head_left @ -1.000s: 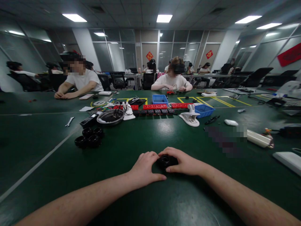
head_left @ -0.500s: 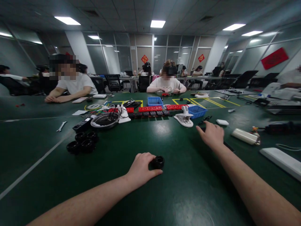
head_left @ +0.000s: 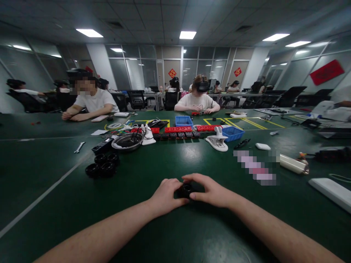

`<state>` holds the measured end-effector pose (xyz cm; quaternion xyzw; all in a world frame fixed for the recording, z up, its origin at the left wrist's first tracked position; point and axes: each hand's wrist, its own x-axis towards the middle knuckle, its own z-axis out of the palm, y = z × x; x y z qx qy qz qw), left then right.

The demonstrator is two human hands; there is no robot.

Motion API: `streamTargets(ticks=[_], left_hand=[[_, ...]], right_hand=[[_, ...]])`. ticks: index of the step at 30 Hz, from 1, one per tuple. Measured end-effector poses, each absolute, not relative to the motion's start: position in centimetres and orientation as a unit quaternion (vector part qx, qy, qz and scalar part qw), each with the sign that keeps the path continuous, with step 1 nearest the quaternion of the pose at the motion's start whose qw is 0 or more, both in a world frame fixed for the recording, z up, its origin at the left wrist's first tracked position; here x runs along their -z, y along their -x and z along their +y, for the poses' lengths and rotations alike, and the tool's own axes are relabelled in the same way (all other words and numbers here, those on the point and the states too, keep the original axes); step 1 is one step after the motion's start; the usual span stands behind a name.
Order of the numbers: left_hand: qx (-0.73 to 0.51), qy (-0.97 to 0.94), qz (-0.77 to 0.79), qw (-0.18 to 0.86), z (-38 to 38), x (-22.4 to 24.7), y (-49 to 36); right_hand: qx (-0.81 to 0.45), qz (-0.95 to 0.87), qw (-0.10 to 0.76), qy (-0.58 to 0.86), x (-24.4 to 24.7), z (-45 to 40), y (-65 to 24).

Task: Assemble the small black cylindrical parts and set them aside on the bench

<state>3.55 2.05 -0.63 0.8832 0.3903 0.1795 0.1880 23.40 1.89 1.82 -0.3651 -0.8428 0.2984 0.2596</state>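
- Both hands are back on the black ring (head_left: 185, 190) — the right hand (head_left: 212, 191) was out across the worktop (head_left: 192, 160) half a second ago, near the white clamp (head_left: 218, 140), and now it has come home.
- Right grip: fingers curled over the ring's far side, thumb low at the near edge, closed on it. Whether it brought anything back, I cannot tell.
- Left hand (head_left: 166, 195) never let go; its grip pinches the ring from the left, fingertips on the rim.
- The ring sits on the worktop, front and centre, between the two hands, mostly hidden by them.
- My read: two-handed work on this one piece is on again.
- Further out, left: a cluster of black rings (head_left: 102, 165), untouched, with a metal bowl (head_left: 127, 141) behind it.
- Beyond that, red blocks (head_left: 178, 129) and blue bins (head_left: 184, 121); other people sit at the far edge.
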Motion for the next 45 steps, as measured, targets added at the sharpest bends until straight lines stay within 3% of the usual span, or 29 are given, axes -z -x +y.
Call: streamTargets(ticks=[6,24,31,37,42,45], left_hand=[[-0.163,-0.893,0.383,0.17,2.4,0.8,-3.4],[-0.182,-0.843,0.483,0.15,2.0,1.3,-4.6],[-0.183,-0.868,0.435,0.156,2.3,1.1,-4.2],[-0.162,-0.892,0.39,0.164,2.9,1.0,-3.8],[-0.156,-0.895,0.387,0.16,2.8,0.9,-3.6],[-0.179,-0.887,0.388,0.173,2.5,0.9,-3.6]], right_hand=[[-0.298,-0.86,0.237,0.34,-1.9,1.1,-22.2],[-0.075,-0.809,0.23,0.536,-0.1,0.5,-19.8],[-0.256,-0.864,0.252,0.353,-1.1,1.5,-21.9],[-0.41,-0.813,0.287,0.297,0.1,2.6,-21.9],[-0.451,-0.779,0.31,0.308,0.7,2.6,-22.0],[-0.402,-0.764,0.341,0.372,0.5,2.3,-22.4]])
